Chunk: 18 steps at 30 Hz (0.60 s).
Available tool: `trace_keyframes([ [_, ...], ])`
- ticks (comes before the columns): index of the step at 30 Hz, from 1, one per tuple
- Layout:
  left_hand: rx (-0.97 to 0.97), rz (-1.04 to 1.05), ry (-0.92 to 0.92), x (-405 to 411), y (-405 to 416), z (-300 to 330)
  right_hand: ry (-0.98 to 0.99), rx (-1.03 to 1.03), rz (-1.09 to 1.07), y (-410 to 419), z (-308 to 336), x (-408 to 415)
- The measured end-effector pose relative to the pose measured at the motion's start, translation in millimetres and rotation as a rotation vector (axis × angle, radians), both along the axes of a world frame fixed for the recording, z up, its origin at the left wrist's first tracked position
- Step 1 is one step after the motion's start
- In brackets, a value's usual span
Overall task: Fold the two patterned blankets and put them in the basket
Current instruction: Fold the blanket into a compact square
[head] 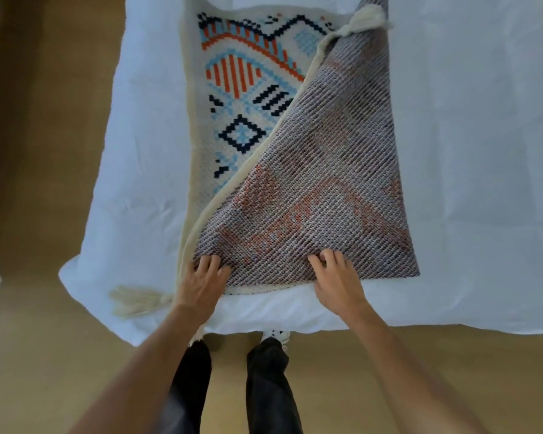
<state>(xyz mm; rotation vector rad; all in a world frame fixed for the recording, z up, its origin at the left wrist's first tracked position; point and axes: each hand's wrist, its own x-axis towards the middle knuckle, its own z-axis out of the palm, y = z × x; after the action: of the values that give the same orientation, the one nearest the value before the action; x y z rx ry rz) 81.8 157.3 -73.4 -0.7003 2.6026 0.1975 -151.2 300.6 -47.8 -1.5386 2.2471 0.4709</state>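
Note:
A patterned blanket [242, 98] with orange, light blue and navy shapes on cream lies on a white bed [483, 151]. Its right part is folded over diagonally, showing the greyish underside [326, 170]. A cream tassel [362, 18] sits at the folded corner up top; another tassel [138, 300] lies at the near left corner. My left hand [203, 280] presses on the near left edge of the folded part, fingers bent into the fabric. My right hand [336, 274] pinches the same near edge further right. No second blanket and no basket are in view.
The white sheet [132, 151] hangs over the bed's left and near edges. Brown floor [38, 339] surrounds the bed. My legs in dark trousers [264, 386] stand at the near edge.

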Motion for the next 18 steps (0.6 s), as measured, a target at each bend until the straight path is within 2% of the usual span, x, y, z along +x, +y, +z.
trace_keyframes([
  [9,-0.036,0.022,-0.07,4.4,2.4,-2.0,-0.123,-0.19,0.168,9.5,-9.7,-20.6],
  [15,0.039,0.026,-0.052,-1.6,-5.0,13.4,-0.219,-0.122,0.214,15.8,-6.5,-33.2],
  [18,0.095,0.016,-0.11,0.1,-8.5,20.7,-0.271,-0.085,0.195,16.2,4.9,-35.8],
])
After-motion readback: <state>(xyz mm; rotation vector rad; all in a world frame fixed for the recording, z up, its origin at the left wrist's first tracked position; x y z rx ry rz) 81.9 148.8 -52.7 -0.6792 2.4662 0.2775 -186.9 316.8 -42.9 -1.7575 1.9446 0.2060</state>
